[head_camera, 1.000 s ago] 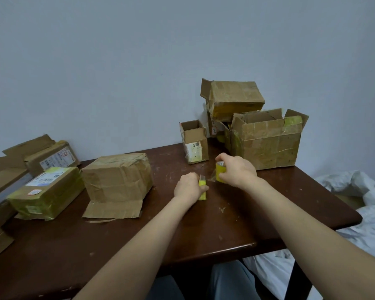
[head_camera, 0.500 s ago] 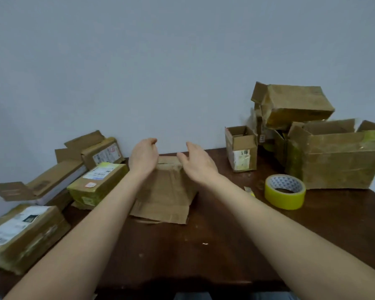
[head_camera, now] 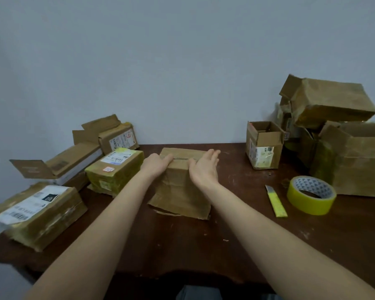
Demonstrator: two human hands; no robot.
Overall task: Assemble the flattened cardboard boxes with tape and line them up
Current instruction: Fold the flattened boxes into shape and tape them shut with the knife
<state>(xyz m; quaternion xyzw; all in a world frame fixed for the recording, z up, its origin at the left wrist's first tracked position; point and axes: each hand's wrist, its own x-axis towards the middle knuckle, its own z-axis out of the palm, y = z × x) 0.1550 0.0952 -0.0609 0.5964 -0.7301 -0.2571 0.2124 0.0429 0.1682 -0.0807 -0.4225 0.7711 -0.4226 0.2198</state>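
A plain brown cardboard box (head_camera: 179, 191) stands in the middle of the dark wooden table (head_camera: 182, 245), its bottom flaps splayed out toward me. My left hand (head_camera: 157, 164) rests on its top left edge, fingers laid over the top. My right hand (head_camera: 205, 167) presses flat on the top right, fingers straight. A yellow tape roll (head_camera: 311, 195) lies flat on the table to the right, with a yellow utility knife (head_camera: 276, 201) beside it. Neither hand touches them.
Three taped boxes with labels (head_camera: 115, 169) (head_camera: 38, 213) (head_camera: 118, 137) and a flat open one (head_camera: 59, 165) line the table's left side. A small open box (head_camera: 264, 145), a large open box (head_camera: 355, 159) and a box stacked on it (head_camera: 329, 102) stand back right against the wall.
A second ago my hands held the knife and tape roll; both now lie on the table. My hands moved left and came down onto the brown box's top.
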